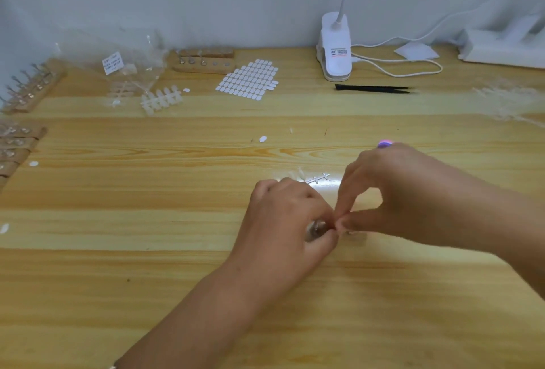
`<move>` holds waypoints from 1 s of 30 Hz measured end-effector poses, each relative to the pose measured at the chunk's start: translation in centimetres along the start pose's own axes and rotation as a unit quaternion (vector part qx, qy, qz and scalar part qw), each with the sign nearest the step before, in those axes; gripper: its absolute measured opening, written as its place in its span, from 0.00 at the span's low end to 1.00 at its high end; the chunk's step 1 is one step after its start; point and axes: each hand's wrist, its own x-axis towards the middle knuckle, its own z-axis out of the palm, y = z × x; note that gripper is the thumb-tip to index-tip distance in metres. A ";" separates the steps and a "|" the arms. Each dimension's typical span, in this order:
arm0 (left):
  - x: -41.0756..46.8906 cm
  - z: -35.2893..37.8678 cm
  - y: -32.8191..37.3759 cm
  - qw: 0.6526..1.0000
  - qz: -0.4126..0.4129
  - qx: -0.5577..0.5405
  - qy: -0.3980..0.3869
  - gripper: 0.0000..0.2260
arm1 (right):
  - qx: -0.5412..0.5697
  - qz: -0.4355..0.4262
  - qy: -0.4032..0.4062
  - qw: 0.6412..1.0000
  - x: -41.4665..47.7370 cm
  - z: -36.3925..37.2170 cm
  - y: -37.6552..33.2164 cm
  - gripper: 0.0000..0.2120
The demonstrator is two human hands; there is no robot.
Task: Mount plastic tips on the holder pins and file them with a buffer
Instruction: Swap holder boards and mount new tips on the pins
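Note:
My left hand (290, 221) curls around a small metal holder pin (317, 228) low over the wooden table (177, 250). My right hand (392, 191) meets it from the right, its thumb and forefinger pinched together at the pin's top; whatever sits between those fingertips is too small to make out. A purple buffer end (385, 143) peeks out behind my right hand. Just beyond the hands lies an emptied clear plastic sprue (317, 178). A strip of clear plastic tips (160, 100) lies at the back left.
Wooden holder blocks with pins stand at the back (203, 61) and along the left edge (29, 88). A sheet of white adhesive tabs (249, 79), loose tabs, plastic bags (126, 65), black tweezers (373, 88), a white clip lamp (336, 47) and white filing dust (507, 100) are on the table.

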 end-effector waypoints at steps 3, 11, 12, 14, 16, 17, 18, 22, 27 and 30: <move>-0.3 -0.8 -0.5 1.000 -0.015 -0.018 -0.008 0.23 | 0.127 -0.013 0.143 0.981 2.2 -0.5 2.4 0.02; -0.5 -1.9 -1.6 0.998 0.013 0.062 -0.031 0.36 | 0.080 -0.052 0.100 0.990 7.2 2.6 3.0 0.08; -0.5 -1.9 -1.7 0.997 0.017 0.062 -0.031 0.35 | 0.086 -0.055 0.105 0.989 7.1 2.6 3.0 0.06; -0.5 -1.9 -1.7 0.997 0.019 0.062 -0.030 0.36 | 0.105 -0.058 0.121 0.985 6.8 2.7 3.2 0.07; -0.5 -1.9 -1.7 0.998 0.012 0.063 -0.028 0.37 | 0.113 -0.064 0.144 0.981 6.3 3.1 3.0 0.07; -0.5 -1.8 -1.7 0.997 0.008 0.065 -0.028 0.37 | 0.110 -0.066 0.154 0.980 6.0 3.3 2.9 0.06; -0.6 -1.8 -1.6 0.997 0.004 0.069 -0.028 0.37 | 0.108 -0.068 0.161 0.979 5.6 3.5 2.9 0.05; -0.5 -1.8 -1.4 0.996 -0.003 0.088 -0.028 0.36 | 0.154 -0.079 0.184 0.968 4.0 3.1 2.6 0.07; -0.6 -1.7 -1.9 0.996 0.001 0.085 -0.037 0.34 | 0.281 -0.095 0.215 0.930 1.7 0.8 2.2 0.05; -0.6 -2.0 -2.7 0.999 -0.007 0.008 -0.032 0.27 | 0.303 -0.090 0.101 0.943 0.7 1.0 2.1 0.04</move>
